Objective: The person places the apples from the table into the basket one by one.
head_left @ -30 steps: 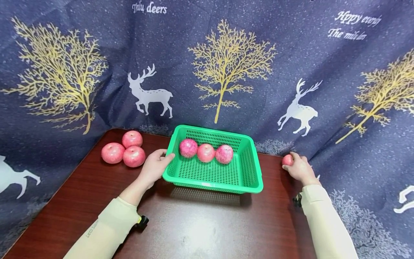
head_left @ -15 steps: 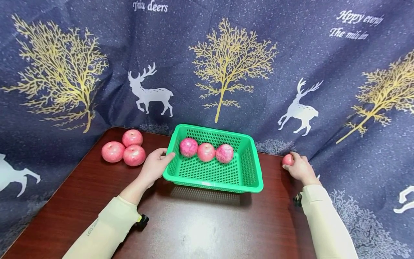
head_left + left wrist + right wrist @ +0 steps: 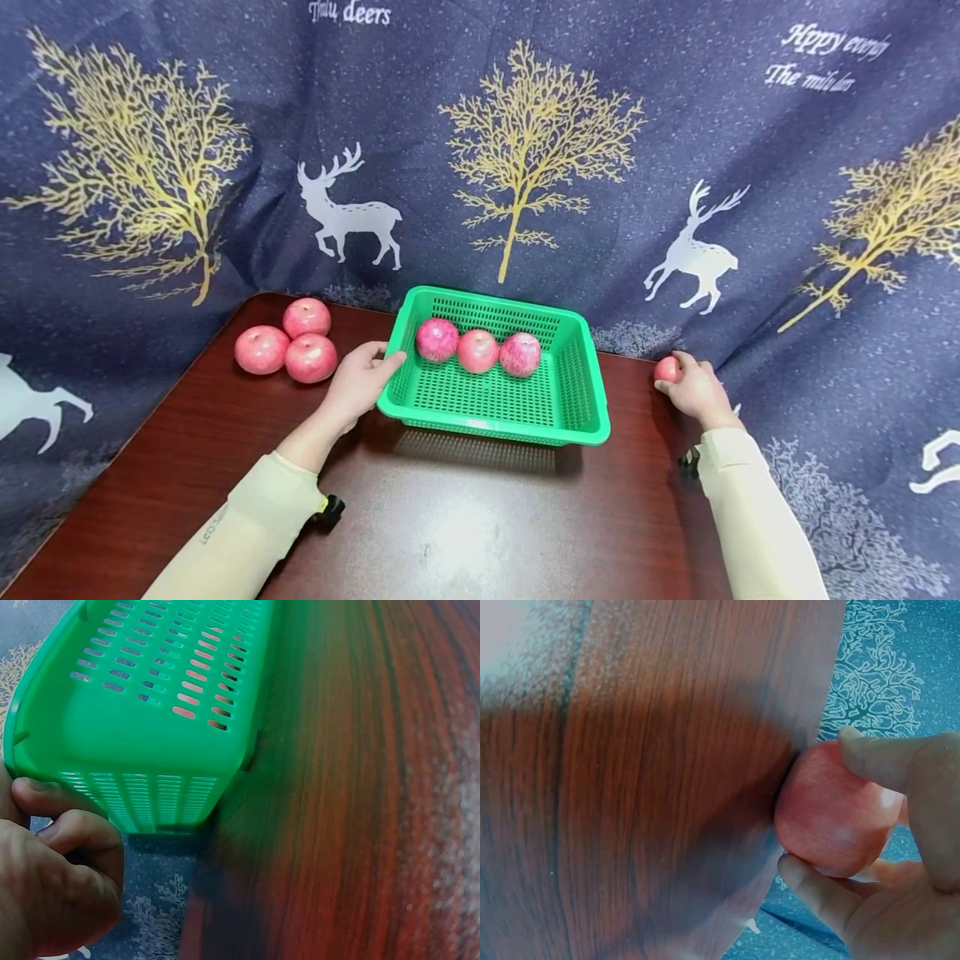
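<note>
A green plastic basket (image 3: 480,427) with slotted walls stands near the back of the table, and three red apples (image 3: 477,352) lie in a row inside it. My left hand (image 3: 362,382) grips its left rim, thumb over the edge; in the left wrist view the curled fingers (image 3: 75,829) are under the rim. At the table's back right corner, my right hand (image 3: 697,388) holds another apple (image 3: 836,810) between thumb and fingers, close to the tabletop. Part of that apple is hidden by the hand in the head view.
Three more apples (image 3: 311,359) are grouped at the table's back left, left of the basket. The brown wooden table (image 3: 480,533) meets a dark blue cloth (image 3: 420,100) printed with deer and trees, hanging behind and at both sides.
</note>
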`<state>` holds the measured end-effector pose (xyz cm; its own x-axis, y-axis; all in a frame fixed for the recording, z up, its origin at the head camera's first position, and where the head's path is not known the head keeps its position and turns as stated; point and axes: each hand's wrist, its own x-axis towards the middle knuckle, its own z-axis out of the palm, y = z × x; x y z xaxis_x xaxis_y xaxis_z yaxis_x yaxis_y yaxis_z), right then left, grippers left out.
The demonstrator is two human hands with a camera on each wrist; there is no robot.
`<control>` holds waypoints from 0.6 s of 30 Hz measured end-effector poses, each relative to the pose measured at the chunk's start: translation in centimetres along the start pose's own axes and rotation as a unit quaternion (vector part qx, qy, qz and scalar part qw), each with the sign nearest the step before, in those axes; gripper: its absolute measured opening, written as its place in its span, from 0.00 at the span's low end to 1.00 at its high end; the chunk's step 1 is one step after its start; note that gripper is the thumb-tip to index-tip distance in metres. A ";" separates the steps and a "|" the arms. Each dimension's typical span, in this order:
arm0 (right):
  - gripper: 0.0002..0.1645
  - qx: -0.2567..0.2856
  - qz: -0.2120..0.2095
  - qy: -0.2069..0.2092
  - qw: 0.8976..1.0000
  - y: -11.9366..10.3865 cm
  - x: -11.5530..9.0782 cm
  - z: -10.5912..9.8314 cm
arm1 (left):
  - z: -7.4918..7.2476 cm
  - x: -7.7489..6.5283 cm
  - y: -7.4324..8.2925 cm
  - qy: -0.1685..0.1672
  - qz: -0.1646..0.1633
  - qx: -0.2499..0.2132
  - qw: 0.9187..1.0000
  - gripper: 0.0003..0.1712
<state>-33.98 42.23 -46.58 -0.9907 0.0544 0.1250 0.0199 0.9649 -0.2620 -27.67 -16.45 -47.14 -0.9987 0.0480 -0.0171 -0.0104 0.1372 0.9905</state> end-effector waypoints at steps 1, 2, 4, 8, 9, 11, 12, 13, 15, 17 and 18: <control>0.46 0.001 0.001 0.000 1.000 0.0 0.0 0.0 | 0.0 0.0 0.0 -0.001 -0.001 0.000 1.000 0.29; 0.46 0.001 0.001 -0.001 1.000 0.0 0.0 0.0 | 0.0 0.0 0.0 -0.001 -0.001 -0.001 1.000 0.28; 0.46 0.004 -0.001 -0.002 1.000 -0.1 -0.1 0.0 | 0.0 0.1 0.0 -0.001 -0.002 -0.001 1.000 0.29; 0.46 0.004 0.001 -0.007 1.000 0.0 -0.2 -0.1 | 0.1 0.0 0.0 0.001 -0.002 0.000 1.000 0.27; 0.46 0.005 0.001 -0.007 1.000 0.0 -0.2 -0.1 | 0.1 0.0 0.0 0.000 -0.002 0.000 1.000 0.27; 0.46 0.007 0.000 -0.006 1.000 0.0 -0.2 -0.2 | 0.1 0.0 0.0 0.000 -0.002 0.000 1.000 0.27; 0.46 0.010 -0.003 -0.004 1.000 -0.1 -0.2 -0.2 | 0.1 0.0 0.0 -0.001 -0.002 0.000 1.000 0.27; 0.46 0.012 -0.006 0.000 1.000 -0.2 -0.1 -0.3 | 0.1 0.0 0.1 -0.001 -0.001 0.002 1.000 0.27; 0.45 0.014 -0.016 0.009 1.000 -0.3 0.0 -0.4 | 0.1 0.0 0.1 -0.001 -0.001 0.007 1.000 0.27; 0.44 0.015 -0.026 0.019 0.999 -0.7 0.1 -0.7 | 0.1 -0.1 0.2 0.000 -0.002 0.009 1.000 0.27; 0.44 0.016 -0.031 0.023 0.999 -1.0 0.1 -0.8 | 0.1 -0.2 0.3 0.000 -0.003 0.010 1.000 0.27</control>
<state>-34.02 41.52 -45.50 -0.9825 0.0077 0.1859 -0.0460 0.9582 -0.2825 -27.52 -16.34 -46.84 -0.9986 0.0472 -0.0234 -0.0157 0.1578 0.9873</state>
